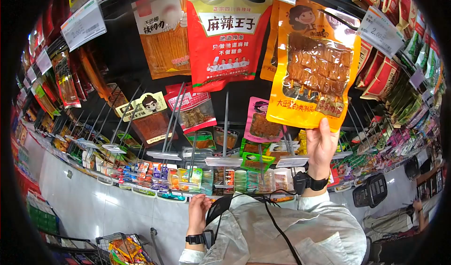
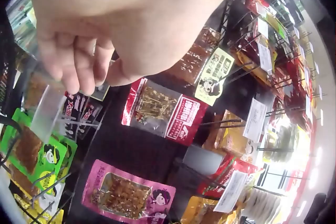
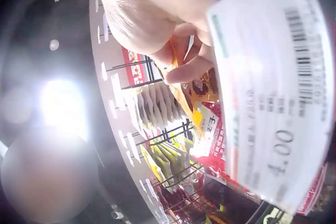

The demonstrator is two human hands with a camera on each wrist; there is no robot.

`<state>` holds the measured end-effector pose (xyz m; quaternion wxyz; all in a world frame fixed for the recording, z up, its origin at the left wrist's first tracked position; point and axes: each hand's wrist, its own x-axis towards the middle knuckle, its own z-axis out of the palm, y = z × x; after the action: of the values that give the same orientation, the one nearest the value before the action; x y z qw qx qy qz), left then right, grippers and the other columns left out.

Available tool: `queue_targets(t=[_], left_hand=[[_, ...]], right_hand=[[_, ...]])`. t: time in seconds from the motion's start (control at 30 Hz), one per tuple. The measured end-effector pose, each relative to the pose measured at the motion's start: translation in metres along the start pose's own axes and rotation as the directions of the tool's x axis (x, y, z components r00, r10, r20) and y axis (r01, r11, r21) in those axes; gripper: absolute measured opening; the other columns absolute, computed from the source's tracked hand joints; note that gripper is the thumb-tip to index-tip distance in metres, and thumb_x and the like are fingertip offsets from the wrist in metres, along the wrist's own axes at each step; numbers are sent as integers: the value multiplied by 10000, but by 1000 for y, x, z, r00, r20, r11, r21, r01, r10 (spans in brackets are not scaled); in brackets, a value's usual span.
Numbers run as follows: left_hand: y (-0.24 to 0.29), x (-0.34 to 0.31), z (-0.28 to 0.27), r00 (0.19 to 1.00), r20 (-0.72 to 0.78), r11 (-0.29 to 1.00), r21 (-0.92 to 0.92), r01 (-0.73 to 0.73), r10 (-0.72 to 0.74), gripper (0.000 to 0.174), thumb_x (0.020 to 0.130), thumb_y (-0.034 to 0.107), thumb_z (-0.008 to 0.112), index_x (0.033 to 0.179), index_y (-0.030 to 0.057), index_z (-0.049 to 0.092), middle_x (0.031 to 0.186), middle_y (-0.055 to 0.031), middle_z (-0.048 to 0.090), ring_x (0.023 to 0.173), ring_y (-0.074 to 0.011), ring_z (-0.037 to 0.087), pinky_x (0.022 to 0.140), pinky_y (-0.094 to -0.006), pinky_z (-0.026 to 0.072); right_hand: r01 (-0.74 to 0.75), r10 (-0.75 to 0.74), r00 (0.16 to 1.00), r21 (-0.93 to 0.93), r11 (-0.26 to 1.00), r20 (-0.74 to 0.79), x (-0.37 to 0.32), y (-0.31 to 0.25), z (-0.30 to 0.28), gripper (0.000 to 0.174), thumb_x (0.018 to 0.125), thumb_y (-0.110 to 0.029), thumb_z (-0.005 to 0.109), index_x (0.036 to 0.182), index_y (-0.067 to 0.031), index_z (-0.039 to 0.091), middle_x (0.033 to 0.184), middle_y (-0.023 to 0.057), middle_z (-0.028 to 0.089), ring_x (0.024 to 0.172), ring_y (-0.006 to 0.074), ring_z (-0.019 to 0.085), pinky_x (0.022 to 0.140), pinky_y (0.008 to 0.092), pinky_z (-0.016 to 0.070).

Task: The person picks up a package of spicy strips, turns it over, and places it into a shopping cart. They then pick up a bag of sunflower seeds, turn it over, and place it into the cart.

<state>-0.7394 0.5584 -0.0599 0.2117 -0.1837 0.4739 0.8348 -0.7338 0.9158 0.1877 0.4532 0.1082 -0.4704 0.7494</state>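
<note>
My right hand (image 1: 322,146) pinches the lower edge of an orange snack bag (image 1: 317,60), whose clear window shows brown skewered pieces. In the right wrist view, thumb and fingers close on the bag's orange edge (image 3: 181,95), and a price tag (image 3: 273,92) covers much of that view. Left of the bag hangs a red snack bag (image 1: 230,44) with a yellow top. My left hand (image 1: 199,211) is low in front of the body, fingers loosely curled, with nothing in it. In the left wrist view its fingers overlap the rack, above a pink snack packet (image 2: 123,192).
Metal hooks (image 1: 174,114) jut from the dark rack, with price tags (image 1: 83,24) at their ends. Below are bins of small packets (image 1: 188,178). A cart (image 1: 124,248) with snack bags stands lower left, a dark basket (image 1: 370,190) at right. Another person (image 1: 394,220) is lower right.
</note>
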Motion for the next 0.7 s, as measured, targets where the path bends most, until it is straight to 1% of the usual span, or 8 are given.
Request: queue_targets(t=[0.07, 0.17, 0.2, 0.3, 0.33, 0.57, 0.67, 0.7], left_hand=[[-1, 3, -6, 1000, 20, 1000, 1, 10, -10, 127, 1003, 151, 556, 1094, 74, 598, 886, -48, 664, 802, -158, 648, 779, -302, 532], [0, 5, -14, 998, 60, 1000, 5, 21, -21, 114, 1006, 135, 552, 1081, 69, 605, 894, -54, 677, 778, -146, 662, 760, -292, 552], [1, 6, -16, 997, 76, 1000, 12, 29, -30, 115, 1005, 136, 552, 1081, 68, 604, 895, -56, 678, 778, -145, 664, 757, -291, 553], [1, 6, -21, 992, 113, 999, 12, 51, -52, 114, 1003, 135, 558, 1077, 62, 605, 893, -58, 680, 789, -143, 671, 753, -282, 554], [3, 6, -21, 990, 126, 998, 10, 60, -61, 112, 1003, 134, 559, 1076, 62, 606, 891, -58, 680, 790, -143, 672, 756, -282, 554], [6, -1, -28, 967, 221, 992, 56, 116, -125, 120, 1010, 145, 567, 1082, 61, 613, 891, -55, 683, 799, -143, 676, 763, -273, 544], [6, -5, -32, 955, 258, 988, 81, 128, -145, 124, 1012, 151, 570, 1085, 61, 616, 889, -50, 683, 805, -141, 677, 760, -270, 538], [6, -5, -33, 950, 268, 985, 98, 140, -161, 124, 1012, 153, 572, 1084, 63, 617, 895, -50, 683, 810, -141, 674, 764, -272, 535]], right_hand=[[32, -32, 999, -55, 998, -9, -9, -14, 6, 246, 1046, -124, 564, 1285, -65, 567, 1102, 77, 694, 741, 134, 631, 568, 267, 489], [101, -100, 995, -106, 989, 15, -21, -32, 14, 265, 1045, -127, 565, 1300, -53, 568, 1120, 84, 692, 772, 151, 642, 616, 287, 508], [121, -120, 993, -89, 989, 8, -26, -34, 12, 287, 1046, -125, 560, 1321, -41, 563, 1145, 94, 686, 821, 171, 651, 657, 303, 519], [136, -134, 991, -119, 983, 25, -47, -51, 22, 285, 1049, -138, 561, 1322, -55, 556, 1162, 78, 676, 842, 146, 609, 666, 278, 468], [171, -163, 985, -150, 974, 62, -53, -53, 16, 293, 1050, -138, 558, 1331, -54, 555, 1194, 86, 673, 849, 146, 607, 658, 281, 469], [225, -221, 974, -175, 959, 44, -90, -85, 40, 336, 1068, -169, 522, 1383, -53, 521, 1285, 94, 648, 820, 133, 596, 598, 247, 449], [245, -223, 942, -60, 968, 250, -92, -100, 37, 373, 1067, -169, 514, 1420, -48, 491, 1333, 105, 630, 953, 165, 643, 735, 294, 525], [263, -242, 957, -127, 956, 158, -97, -102, 41, 385, 1067, -168, 510, 1431, -45, 481, 1348, 109, 623, 1013, 183, 645, 807, 320, 526]])
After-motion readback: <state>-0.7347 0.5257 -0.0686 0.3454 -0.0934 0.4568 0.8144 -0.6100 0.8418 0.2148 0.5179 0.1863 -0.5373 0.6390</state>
